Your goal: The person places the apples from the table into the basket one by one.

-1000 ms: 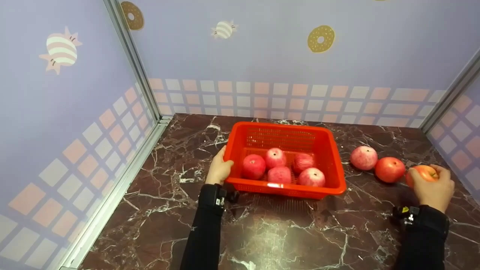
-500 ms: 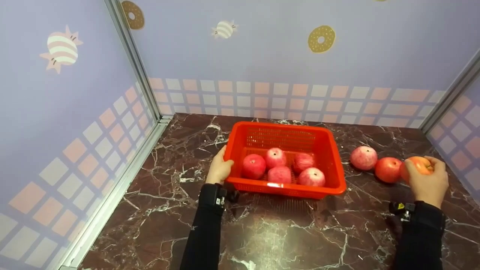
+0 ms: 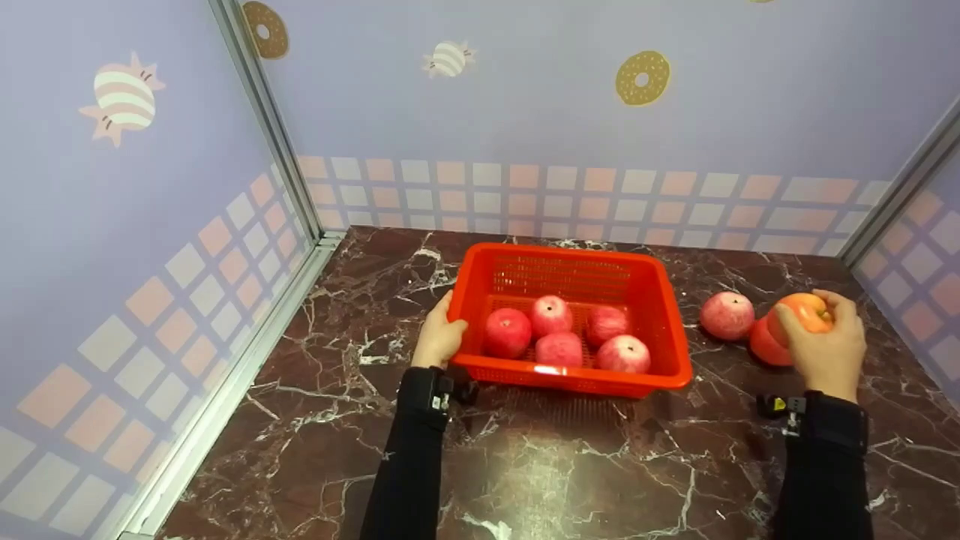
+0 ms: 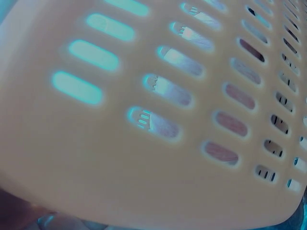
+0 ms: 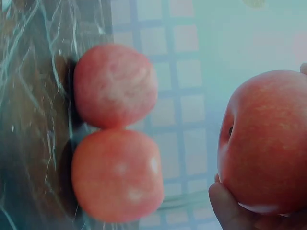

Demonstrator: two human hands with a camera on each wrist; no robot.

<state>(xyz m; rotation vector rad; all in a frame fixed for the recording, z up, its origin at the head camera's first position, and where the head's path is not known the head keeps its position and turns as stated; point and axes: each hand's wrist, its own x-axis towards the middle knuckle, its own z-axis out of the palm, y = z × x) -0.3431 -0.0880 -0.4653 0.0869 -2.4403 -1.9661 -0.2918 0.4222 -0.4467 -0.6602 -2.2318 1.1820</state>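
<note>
Head view. One rectangular red-orange plastic basket with slotted walls (image 3: 600, 382), standing on a dark reddish-brown marbled table (image 3: 547, 480). Contents: five round red-and-pink apples (image 3: 559, 349). Left hand (image 3: 439, 339): at the basket's left side, gripping its edge, thumb over the rim. Right hand (image 3: 831, 351): fingers curled round one glossy orange-red apple with a yellowish top (image 3: 804, 313), raised to the right of the basket and partly covering one round red apple (image 3: 766, 345) on the table. Beside the latter, nearer the basket: one pale pink-streaked apple (image 3: 727, 316). Two black sleeves (image 3: 412, 472). Behind: one lilac wall panel (image 3: 540, 112), printed with doughnuts, a striped sweet and a checked border.

Left wrist view. Basket wall, rows of oblong slots, filling nearly the whole field, colours washed out; state of the left fingers cannot be told here.

Right wrist view. Orange-red apple at right, off the table, held by the fingers. At left, the two loose apples, outlines meeting.
</note>
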